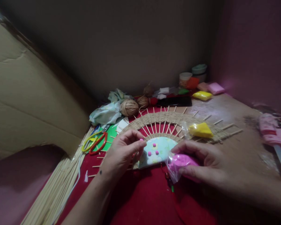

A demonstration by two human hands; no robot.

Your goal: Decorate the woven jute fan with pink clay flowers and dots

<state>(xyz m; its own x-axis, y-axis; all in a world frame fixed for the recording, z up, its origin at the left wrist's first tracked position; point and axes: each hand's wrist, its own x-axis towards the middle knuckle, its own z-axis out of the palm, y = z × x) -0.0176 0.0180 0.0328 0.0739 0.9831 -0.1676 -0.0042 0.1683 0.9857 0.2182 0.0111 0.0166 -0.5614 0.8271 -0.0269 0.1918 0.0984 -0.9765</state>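
Centre of the frame, the left hand (124,151) has thumb and forefinger pinched together on a small pink piece (141,140), near the patterned fabric panel (164,153) of the woven fan (159,117), which bears three pink dots (157,152). Right of centre, the right hand (204,161), its thumb and fingers partly spread, is clamped around a pink packet (181,162).
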